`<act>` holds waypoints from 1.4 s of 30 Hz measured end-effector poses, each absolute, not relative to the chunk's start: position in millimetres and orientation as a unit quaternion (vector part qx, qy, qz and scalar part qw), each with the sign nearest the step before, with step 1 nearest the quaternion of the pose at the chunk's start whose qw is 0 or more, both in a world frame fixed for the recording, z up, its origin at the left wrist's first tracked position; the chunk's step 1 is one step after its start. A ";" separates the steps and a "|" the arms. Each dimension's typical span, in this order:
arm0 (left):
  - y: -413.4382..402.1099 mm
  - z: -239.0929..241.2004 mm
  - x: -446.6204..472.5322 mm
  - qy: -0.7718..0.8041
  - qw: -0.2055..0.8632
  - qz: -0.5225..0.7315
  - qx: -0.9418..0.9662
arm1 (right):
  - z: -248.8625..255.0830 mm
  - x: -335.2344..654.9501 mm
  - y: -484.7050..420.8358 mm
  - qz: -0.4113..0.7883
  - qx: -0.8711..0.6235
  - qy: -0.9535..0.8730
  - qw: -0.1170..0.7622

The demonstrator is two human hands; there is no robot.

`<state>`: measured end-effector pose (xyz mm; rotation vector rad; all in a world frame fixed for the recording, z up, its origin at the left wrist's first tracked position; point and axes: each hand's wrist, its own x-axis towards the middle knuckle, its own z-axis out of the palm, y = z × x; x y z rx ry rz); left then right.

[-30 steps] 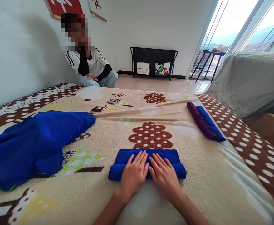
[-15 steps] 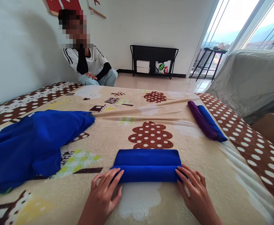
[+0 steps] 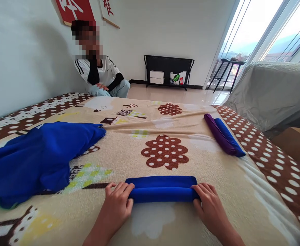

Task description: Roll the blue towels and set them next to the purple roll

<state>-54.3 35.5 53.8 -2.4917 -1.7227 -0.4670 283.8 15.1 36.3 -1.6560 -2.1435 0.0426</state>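
In front of me a blue cloth (image 3: pixel 162 194) lies partly rolled, with a flat strip of it still showing beyond the roll. My left hand (image 3: pixel 118 198) grips the left end of the roll, thumb below and fingers curled over the top. At the right end, my right hand (image 3: pixel 209 201) pinches the roll the same way. Both hands rest close to the bedspread. A loose, crumpled blue cloth (image 3: pixel 44 157) is spread out to the left. Off to the right, a purple rolled cloth (image 3: pixel 219 135) lies against a blue rolled cloth (image 3: pixel 229 136).
A patterned bedspread (image 3: pixel 124 153) covers the bed. Beyond its far edge a person (image 3: pixel 102 77) sits by the wall. A black rack (image 3: pixel 169 65) stands at the back, a black stool (image 3: pixel 227 70) near the window. At right are a plastic-covered piece of furniture (image 3: pixel 275 92) and a cardboard box (image 3: pixel 296 143).
The fingers of both hands have closed around the roll's ends. The roll has turned away from me, and the flat strip beyond it is narrower. The view has tilted slightly up.
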 end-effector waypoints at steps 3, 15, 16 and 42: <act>34.7 55.4 -31.3 -0.589 0.089 -0.172 -0.785 | 35.1 260.8 13.1 -0.052 -0.616 -0.754 0.223; 50.6 18.0 -23.7 -0.470 0.117 -0.132 -0.865 | 11.0 264.0 37.4 -0.089 -0.498 -0.851 0.140; 52.5 16.4 -31.0 -0.475 0.115 -0.133 -0.862 | 8.4 271.3 38.6 -0.086 -0.500 -0.850 0.143; 34.8 48.1 -15.2 -0.443 -0.230 -0.155 -0.852 | 260.8 311.6 43.7 0.043 -0.426 -0.875 0.224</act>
